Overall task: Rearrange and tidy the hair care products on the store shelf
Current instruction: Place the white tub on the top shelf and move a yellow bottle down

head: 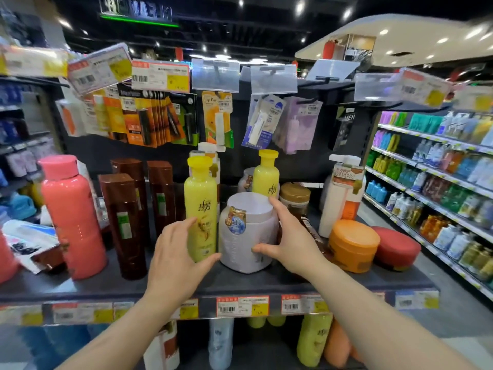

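Note:
On the dark shelf (106, 287) a yellow bottle (200, 198) with a yellow cap stands upright at the front middle. My left hand (176, 257) wraps round its lower part, thumb across the front. Right beside it stands a white jar (244, 236) with a round white lid. My right hand (288, 236) grips the jar's right side, thumb on its front, fingers reaching up by the lid. A second yellow bottle (266, 174) stands behind the jar.
A pink bottle (70, 217) and three brown bottles (122, 225) stand to the left. Right of the jar are a gold-lidded jar (294, 194), a white pump bottle (341, 198), an orange tub (352, 245) and a red tub (394, 248). Hanging packets and price tags crowd overhead.

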